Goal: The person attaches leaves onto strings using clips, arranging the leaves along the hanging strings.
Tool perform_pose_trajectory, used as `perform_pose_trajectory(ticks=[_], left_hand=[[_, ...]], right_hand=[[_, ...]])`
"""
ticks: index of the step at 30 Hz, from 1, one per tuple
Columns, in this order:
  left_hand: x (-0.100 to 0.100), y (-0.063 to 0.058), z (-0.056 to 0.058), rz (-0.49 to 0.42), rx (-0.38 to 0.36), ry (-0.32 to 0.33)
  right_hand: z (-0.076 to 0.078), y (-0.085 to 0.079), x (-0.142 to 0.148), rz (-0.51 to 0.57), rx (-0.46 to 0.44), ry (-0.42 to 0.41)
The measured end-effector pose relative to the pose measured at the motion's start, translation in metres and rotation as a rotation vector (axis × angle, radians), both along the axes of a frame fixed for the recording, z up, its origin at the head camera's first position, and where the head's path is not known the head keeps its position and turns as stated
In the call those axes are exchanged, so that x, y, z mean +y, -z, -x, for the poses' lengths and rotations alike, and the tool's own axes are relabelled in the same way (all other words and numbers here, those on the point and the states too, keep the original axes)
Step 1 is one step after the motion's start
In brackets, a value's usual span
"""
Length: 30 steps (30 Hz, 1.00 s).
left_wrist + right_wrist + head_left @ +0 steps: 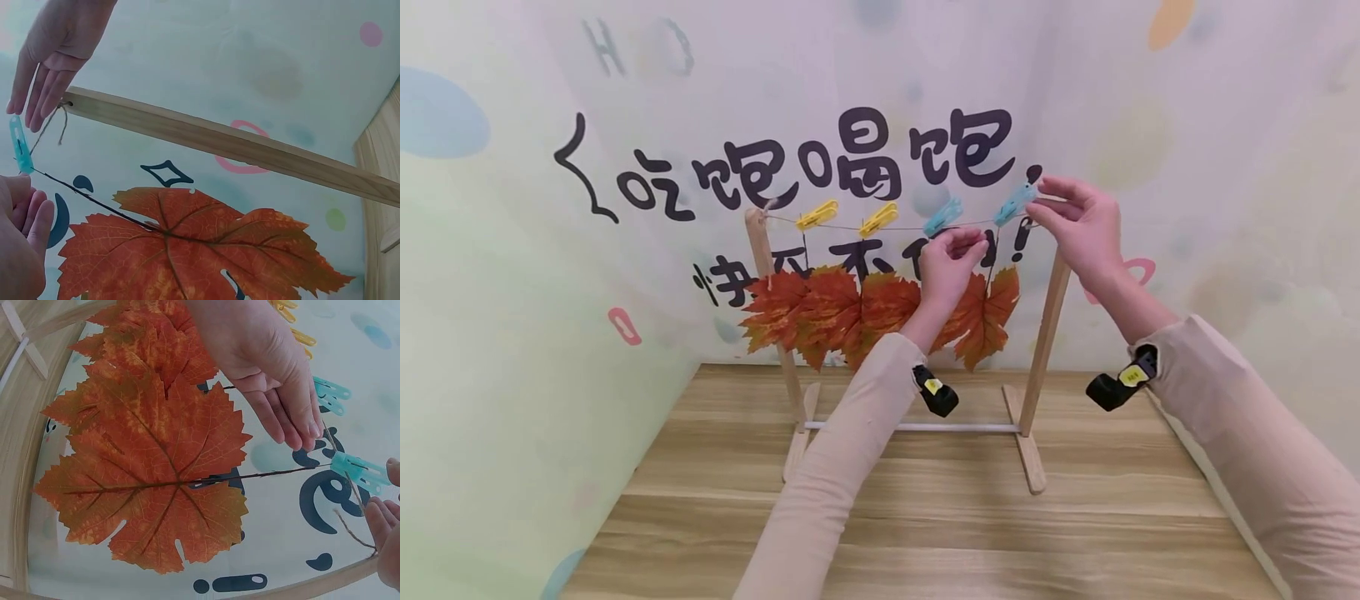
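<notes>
A light-blue clothespin clips the dark stem of an orange-red maple leaf to a thin string. My right hand is at this clothespin's outer end, fingers fairly straight and thumb apart from them. My left hand hovers just left of and below the clip, its fingers extended and relaxed, with nothing visible between them. Another blue clothespin and two yellow clothespins, one left and one nearer the middle, hold further leaves, which overlap and are partly hidden by my left arm.
The string runs between a left wooden post and a right wooden post. A white rod joins their feet on the wood-grain table. Behind stands a pale wall covering with dark lettering.
</notes>
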<state>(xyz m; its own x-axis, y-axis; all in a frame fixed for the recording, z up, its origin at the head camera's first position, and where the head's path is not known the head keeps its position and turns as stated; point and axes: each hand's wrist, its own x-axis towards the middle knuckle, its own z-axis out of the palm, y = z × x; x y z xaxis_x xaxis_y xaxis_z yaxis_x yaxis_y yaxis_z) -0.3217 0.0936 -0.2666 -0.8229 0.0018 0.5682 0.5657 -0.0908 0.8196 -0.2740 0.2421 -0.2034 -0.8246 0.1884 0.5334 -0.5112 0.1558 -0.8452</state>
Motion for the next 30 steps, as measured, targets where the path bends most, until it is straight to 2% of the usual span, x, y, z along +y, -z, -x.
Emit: perform_pose_trajectory(ticks=[4,12,17,21,24,28,30], left_hand=[[-0.003,0.004,0.002,0.018,0.003,0.005],[-0.016,0.008,-0.01,0.095,0.013,0.028],[-0.024,0.014,-0.014,0.106,0.02,0.038],[-0.031,0.02,-0.015,0.117,0.043,0.045],[-0.037,0.026,-0.019,0.157,0.065,0.054],[-0.049,0.037,-0.027,0.231,0.074,0.062],[-0.057,0.038,-0.037,0.26,0.081,0.061]], right_hand=[[-0.002,0.004,0.006,-0.024,0.011,0.016],[-0.01,0.017,0.017,-0.137,0.067,0.059],[-0.016,0.03,0.027,-0.24,0.048,0.082],[-0.017,0.042,0.034,-0.349,0.016,0.104],[-0.019,0.054,0.037,-0.387,0.004,0.1],[-0.023,0.073,0.042,-0.426,-0.019,0.088],[-0.027,0.084,0.045,-0.438,-0.037,0.082]])
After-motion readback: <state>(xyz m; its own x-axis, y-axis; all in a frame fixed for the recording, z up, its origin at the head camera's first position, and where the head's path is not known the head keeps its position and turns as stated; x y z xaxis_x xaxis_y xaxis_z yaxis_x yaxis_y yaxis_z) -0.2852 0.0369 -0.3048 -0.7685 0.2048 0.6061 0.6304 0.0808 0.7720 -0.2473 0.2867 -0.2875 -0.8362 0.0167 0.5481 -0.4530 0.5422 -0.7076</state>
